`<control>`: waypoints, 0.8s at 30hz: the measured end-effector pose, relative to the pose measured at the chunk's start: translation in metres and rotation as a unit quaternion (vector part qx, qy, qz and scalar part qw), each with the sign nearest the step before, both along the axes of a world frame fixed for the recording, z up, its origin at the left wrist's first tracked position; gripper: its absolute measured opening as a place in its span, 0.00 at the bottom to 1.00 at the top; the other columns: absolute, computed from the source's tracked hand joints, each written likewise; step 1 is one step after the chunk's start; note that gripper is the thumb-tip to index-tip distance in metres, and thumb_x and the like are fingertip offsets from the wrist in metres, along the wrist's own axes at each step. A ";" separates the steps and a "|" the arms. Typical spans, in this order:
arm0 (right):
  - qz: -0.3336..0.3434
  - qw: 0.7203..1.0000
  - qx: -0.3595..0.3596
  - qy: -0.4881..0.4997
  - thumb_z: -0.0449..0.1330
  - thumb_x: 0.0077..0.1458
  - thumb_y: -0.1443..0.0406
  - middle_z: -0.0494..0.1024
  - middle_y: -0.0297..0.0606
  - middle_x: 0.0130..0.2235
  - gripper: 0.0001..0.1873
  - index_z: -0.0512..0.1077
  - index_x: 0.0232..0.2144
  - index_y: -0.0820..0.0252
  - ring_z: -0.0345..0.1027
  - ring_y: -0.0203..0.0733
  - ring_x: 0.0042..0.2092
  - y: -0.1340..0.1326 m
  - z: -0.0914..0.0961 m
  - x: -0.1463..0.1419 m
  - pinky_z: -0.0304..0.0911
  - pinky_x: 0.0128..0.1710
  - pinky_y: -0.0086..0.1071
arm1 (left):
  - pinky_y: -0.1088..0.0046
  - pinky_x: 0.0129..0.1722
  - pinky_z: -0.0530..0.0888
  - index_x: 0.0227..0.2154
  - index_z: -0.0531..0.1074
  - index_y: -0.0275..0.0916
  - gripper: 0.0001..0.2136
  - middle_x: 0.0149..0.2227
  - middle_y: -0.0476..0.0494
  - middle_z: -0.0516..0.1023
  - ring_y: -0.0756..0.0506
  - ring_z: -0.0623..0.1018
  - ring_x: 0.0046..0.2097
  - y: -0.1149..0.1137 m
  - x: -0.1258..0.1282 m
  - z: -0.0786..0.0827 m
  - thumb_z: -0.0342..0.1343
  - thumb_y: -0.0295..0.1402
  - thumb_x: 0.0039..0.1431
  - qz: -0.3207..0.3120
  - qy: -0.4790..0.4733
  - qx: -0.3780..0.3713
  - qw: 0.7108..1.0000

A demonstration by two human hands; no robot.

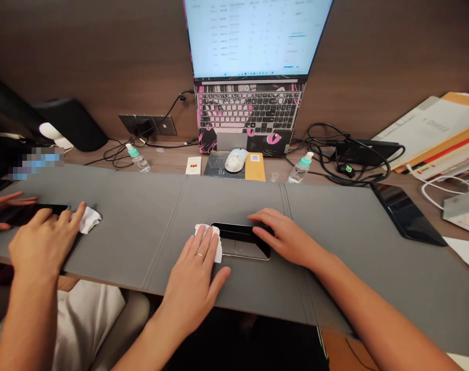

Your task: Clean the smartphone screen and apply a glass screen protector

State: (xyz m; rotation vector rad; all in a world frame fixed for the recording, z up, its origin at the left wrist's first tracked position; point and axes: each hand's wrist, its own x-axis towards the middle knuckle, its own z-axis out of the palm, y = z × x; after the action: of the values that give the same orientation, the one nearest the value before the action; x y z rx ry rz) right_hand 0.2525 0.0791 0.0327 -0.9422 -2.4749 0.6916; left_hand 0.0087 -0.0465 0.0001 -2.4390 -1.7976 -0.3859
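A smartphone (244,248) with a dark reflective screen lies flat on the grey desk mat before me. Over its left end is a crumpled white tissue (219,251). My left hand (196,273) lies flat on the tissue, fingers stretched out and thumb spread away; a ring is on one finger. My right hand (279,234) rests at the phone's upper right corner, its fingers apart and the tips at the edge. Whether those tips press on the phone, I cannot tell.
A co-worker's hand (49,232) touches another white tissue (89,220) beside a dark phone on the left. Behind the grey mat (141,206) stand a laptop (250,111), a mouse (236,160) and two spray bottles (301,169). A black tablet (408,214) lies right.
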 end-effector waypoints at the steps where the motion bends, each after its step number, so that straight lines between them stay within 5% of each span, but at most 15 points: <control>1: 0.002 1.000 0.000 -0.001 0.52 0.68 0.62 0.77 0.45 0.48 0.13 0.71 0.51 0.57 0.71 0.47 0.51 0.000 0.000 0.000 0.67 0.53 0.44 | 0.52 0.67 0.64 0.71 0.47 0.32 0.31 0.72 0.33 0.54 0.35 0.53 0.73 0.002 0.002 -0.001 0.43 0.45 0.73 0.000 -0.002 0.000 1.000; 6: -0.003 1.000 -0.006 0.003 0.52 0.68 0.61 0.77 0.45 0.49 0.13 0.71 0.51 0.58 0.71 0.47 0.51 0.001 -0.001 0.001 0.67 0.53 0.44 | 0.53 0.68 0.62 0.70 0.51 0.28 0.33 0.70 0.30 0.57 0.35 0.57 0.72 0.021 0.015 -0.003 0.41 0.48 0.72 -0.010 -0.009 -0.019 1.000; 12: 0.006 1.000 -0.010 0.004 0.52 0.68 0.62 0.76 0.44 0.48 0.13 0.71 0.50 0.57 0.70 0.46 0.51 0.002 -0.003 0.004 0.66 0.53 0.42 | 0.53 0.66 0.65 0.71 0.44 0.31 0.33 0.71 0.30 0.55 0.36 0.57 0.72 0.002 0.013 -0.007 0.43 0.45 0.72 -0.002 -0.004 0.012 1.000; 18: 0.030 0.999 0.006 0.009 0.45 0.69 0.68 0.75 0.44 0.44 0.15 0.72 0.43 0.57 0.69 0.46 0.47 0.006 -0.004 0.006 0.68 0.49 0.42 | 0.51 0.67 0.64 0.69 0.51 0.27 0.31 0.70 0.28 0.58 0.34 0.57 0.71 0.013 0.020 -0.003 0.43 0.45 0.72 -0.002 -0.008 -0.022 1.000; 24: -0.006 0.999 0.031 0.025 0.45 0.68 0.69 0.76 0.45 0.46 0.16 0.72 0.47 0.57 0.69 0.47 0.49 0.009 -0.007 0.013 0.68 0.52 0.45 | 0.52 0.68 0.63 0.70 0.48 0.29 0.33 0.72 0.31 0.52 0.36 0.54 0.73 0.005 0.026 -0.002 0.43 0.46 0.71 -0.018 -0.013 -0.024 0.999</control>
State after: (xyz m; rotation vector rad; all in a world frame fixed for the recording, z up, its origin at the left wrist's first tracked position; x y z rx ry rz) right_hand 0.2660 0.0878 0.0260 -0.9042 -2.4306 0.6222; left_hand 0.0344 -0.0411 -0.0021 -2.5124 -1.7971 -0.3843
